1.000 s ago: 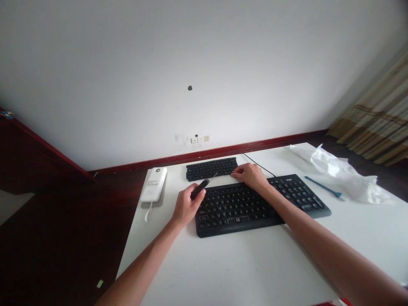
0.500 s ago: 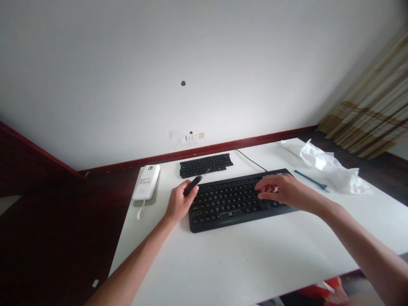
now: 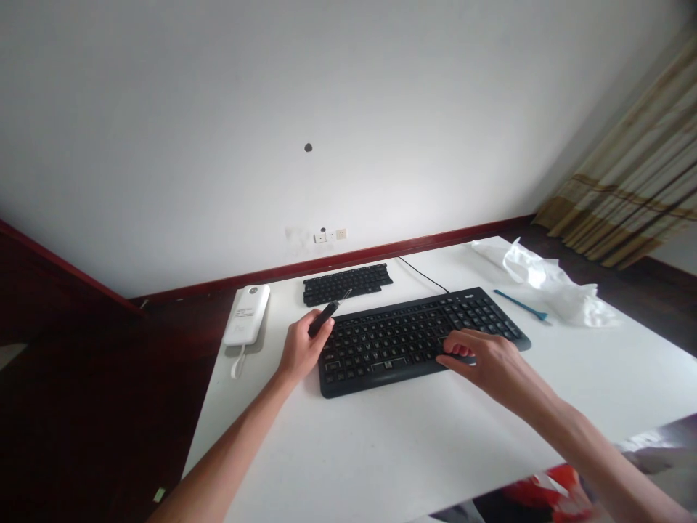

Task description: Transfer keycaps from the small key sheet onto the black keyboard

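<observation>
A wide black keyboard (image 3: 392,341) lies on the white table, its keys showing stripped-looking frames in places. My left hand (image 3: 300,347) is closed around a black-handled tool (image 3: 325,317) with a thin pointed metal tip, its kind unclear; the tip points up and away past the keyboard's left end. Over the right-middle of the keyboard rests my right hand (image 3: 490,359), fingers curled and thumb apart near the front edge. Nothing shows between them, though the fingertips are partly hidden. Behind the keyboard lies a black key panel (image 3: 348,282) with a stepped outline.
On the left stands a white power bank (image 3: 247,317) with a strap. To the right are a blue pry tool (image 3: 520,305) and crumpled white plastic (image 3: 549,280). A black cable (image 3: 425,274) runs from the keyboard's back. The white table (image 3: 381,450) stands before a wall.
My right hand has slid toward me, from the keyboard's upper right to near its front edge, uncovering the number keys. My left hand keeps hold of the black-handled tool. The view has shifted slightly.
</observation>
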Motion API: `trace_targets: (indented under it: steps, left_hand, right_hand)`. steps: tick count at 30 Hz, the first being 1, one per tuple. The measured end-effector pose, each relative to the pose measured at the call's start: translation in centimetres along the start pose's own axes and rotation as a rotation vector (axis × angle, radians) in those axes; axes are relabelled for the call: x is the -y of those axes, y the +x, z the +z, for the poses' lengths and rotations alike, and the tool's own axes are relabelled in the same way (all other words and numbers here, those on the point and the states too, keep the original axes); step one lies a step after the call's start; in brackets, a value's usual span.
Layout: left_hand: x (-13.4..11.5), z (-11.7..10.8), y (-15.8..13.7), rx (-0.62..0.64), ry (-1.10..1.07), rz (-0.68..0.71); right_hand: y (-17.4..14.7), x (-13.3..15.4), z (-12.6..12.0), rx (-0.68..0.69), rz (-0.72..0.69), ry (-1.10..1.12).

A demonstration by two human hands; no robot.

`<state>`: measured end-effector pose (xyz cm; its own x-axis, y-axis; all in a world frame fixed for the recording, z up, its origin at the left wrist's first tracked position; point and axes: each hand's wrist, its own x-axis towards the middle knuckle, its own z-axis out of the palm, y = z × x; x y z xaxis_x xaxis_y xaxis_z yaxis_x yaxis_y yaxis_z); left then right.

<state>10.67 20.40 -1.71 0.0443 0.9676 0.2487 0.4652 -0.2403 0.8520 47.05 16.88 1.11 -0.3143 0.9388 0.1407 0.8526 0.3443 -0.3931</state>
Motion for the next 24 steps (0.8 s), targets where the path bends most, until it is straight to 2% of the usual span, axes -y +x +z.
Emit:
trace_targets:
  steps: [6,10,13,17,20,24]
  left_hand:
    - [0.1,0.0,0.0,0.005,0.003,0.007]
    - [0.2,0.0,0.1,-0.013,0.029,0.019]
    - [0.2,0.0,0.1,-0.018,0.021,0.024]
    - [0.2,-0.1,0.1,-0.008,0.0,0.018]
    - [0.1,-0.1,0.1,0.003,-0.004,0.019]
    - [0.0,-0.1,0.0,0.015,-0.013,0.01]
  right_hand:
    - [1.2,0.7,-1.0,-0.069,0.015,0.026]
    - [5.1,1.2,-1.4,-0.167,0.052,0.1]
    - [9.3,0.8,-0.4,-0.151,0.072,0.121]
    - [13.9,-0.6,2.2,-0.104,0.155,0.108]
    - [15.2,-1.4,3.8,-0.095,0.209,0.088]
    - [14.9,-1.9,4.2,-0.122,0.226,0.088]
